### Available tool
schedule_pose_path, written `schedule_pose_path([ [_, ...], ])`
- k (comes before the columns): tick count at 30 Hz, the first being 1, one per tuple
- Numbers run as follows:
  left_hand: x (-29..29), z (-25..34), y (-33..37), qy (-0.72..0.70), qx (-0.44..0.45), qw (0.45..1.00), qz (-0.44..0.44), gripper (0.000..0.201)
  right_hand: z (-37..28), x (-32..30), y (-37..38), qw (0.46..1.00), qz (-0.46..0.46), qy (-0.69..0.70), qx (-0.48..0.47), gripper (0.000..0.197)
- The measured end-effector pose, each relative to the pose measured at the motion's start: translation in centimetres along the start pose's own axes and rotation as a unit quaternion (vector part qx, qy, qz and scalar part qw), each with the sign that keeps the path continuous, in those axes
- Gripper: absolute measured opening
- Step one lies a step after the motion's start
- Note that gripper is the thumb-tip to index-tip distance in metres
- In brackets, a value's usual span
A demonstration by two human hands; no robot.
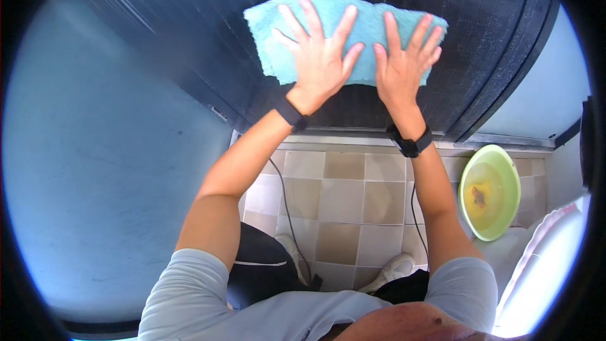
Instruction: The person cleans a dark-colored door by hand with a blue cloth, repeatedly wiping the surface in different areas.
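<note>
Turquoise cloth [369,25] lies spread against a dark, grained panel [196,44], above the panel's lower edge and nearer its right edge than the broad blue-grey surface [95,151] at left. A person's left hand [320,57] presses flat on the cloth's left half, fingers splayed; the right hand [402,69] does the same toward its right end, thumbs pointing inward and apart. Neither hand clenches or grasps the fabric. Dark bands circle both wrists, the left band [290,115] and the right band [410,146], below the cloth. Beneath the panel's lower edge runs a floor of beige and pale tiles [341,243], where a light-green basin [512,192] stands near the panel's lower right corner, a yellow-orange patch showing at its bottom, its nature unclear. Thin dark cables [285,205] hang beside both forearms, above pale shoes [398,268].
</note>
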State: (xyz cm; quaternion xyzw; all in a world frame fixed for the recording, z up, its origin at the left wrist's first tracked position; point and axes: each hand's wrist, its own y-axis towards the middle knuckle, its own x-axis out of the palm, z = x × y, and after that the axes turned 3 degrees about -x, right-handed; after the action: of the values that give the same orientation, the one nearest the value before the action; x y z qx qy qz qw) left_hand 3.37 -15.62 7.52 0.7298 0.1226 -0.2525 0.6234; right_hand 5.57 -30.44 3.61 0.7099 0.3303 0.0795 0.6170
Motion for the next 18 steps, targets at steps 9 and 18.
schedule_pose_path([
  [9,3.2,9.2,-0.1,-0.092,0.068,0.992,-0.045,0.063,8.6,-2.5,-4.6,0.998,0.011,-0.048,0.041,0.059],
  [18,-0.2,6.6,6.7,-0.082,0.052,0.992,0.077,0.06,4.7,-3.1,5.9,0.993,0.117,-0.018,0.019,0.056],
])
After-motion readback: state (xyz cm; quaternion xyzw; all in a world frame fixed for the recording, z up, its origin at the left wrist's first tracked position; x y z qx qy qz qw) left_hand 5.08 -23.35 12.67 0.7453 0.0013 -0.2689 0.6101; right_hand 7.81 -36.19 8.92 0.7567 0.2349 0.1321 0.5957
